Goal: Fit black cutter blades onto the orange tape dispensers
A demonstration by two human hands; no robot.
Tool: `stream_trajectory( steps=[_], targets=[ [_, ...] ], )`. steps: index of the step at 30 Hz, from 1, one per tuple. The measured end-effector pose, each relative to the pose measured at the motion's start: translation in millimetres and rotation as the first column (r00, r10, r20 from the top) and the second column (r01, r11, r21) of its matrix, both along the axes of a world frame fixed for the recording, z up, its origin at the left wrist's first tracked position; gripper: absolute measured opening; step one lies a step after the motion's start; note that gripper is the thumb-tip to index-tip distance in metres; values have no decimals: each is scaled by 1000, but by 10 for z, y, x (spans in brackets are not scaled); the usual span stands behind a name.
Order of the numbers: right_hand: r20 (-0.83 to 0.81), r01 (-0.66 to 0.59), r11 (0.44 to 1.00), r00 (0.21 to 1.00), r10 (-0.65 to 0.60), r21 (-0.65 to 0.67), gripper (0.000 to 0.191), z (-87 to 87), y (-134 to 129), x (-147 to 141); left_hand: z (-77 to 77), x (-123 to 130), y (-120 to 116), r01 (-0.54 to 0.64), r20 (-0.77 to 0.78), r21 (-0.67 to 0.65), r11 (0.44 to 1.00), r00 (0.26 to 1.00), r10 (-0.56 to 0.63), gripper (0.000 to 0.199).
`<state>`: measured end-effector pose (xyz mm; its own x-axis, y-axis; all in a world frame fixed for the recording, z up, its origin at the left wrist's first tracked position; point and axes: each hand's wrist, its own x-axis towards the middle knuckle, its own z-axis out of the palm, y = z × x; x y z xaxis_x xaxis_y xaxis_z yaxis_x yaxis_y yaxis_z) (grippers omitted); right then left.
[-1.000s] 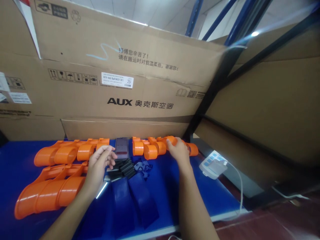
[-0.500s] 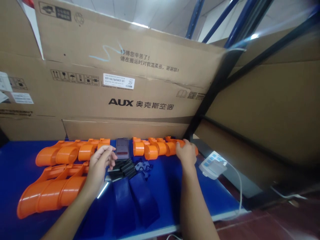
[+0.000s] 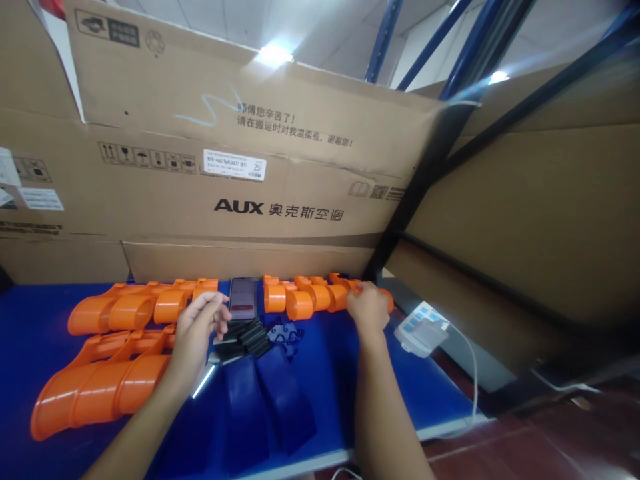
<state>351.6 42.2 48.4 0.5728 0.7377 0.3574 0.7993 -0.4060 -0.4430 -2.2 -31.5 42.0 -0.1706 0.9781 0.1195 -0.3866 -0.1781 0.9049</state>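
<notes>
My right hand [image 3: 369,308] is on an orange curved plastic piece [image 3: 388,299] at the right end of the back row. Its fingers bend down over the piece and are partly hidden behind the hand. To its left, several similar orange ring-shaped pieces [image 3: 300,305] stand close together. My left hand [image 3: 199,321] hovers with loosely curled fingers, and nothing shows between them. It is near a phone [image 3: 243,298] and a bundle of black ribbed pieces [image 3: 243,339]. Larger orange curved pieces [image 3: 103,387] lie left of my left forearm, with another row [image 3: 131,311] behind them.
Dark blue curved strips [image 3: 285,393] and a small patterned blue piece [image 3: 285,335] lie mid-table on the blue surface [image 3: 335,380]. A white device with a cable [image 3: 423,330] sits at the right edge. A large cardboard panel [image 3: 165,213] and a dark rack post [image 3: 417,193] bound the back.
The view has shifted slightly. My right hand stays at the right-end orange piece, its fingers looking more bent over it. The left hand keeps about the same pose.
</notes>
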Motion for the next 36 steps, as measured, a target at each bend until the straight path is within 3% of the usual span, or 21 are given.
stream_trajectory(
  steps=[11, 16, 20, 25, 28, 32, 36],
  targets=[
    [33, -40, 998, 999, 38, 56, 29, -24, 42, -12, -29, -11, 7, 16, -21, 17, 1000, 1000, -16, 30],
    [125, -68, 957, 992, 34, 283, 21, 66, 0, -112, -90, 14, 21, 86, -119, 42, 995, 990, -81, 27],
    [222, -187, 825, 972, 77, 533, 14, 184, -74, -226, -100, 47, 6, 132, -184, 57, 990, 976, -120, 26],
    [327, -346, 607, 934, 146, 716, 17, 417, -288, -503, -77, 57, -5, 128, -214, 71, 989, 971, -110, 26],
    [315, -444, 497, 892, 323, 746, 21, 510, -483, -803, -55, 72, 0, 106, -246, 93, 990, 966, -80, 33],
    [267, -647, 332, 649, 713, 686, 25, 507, -720, -1201, -13, 124, -7, 88, -144, 137, 987, 987, -68, 57],
    [285, -821, 171, 373, 883, 544, 32, 450, -840, -1437, 35, 177, -31, 142, 71, 129, 981, 986, -152, 65]
  ],
)
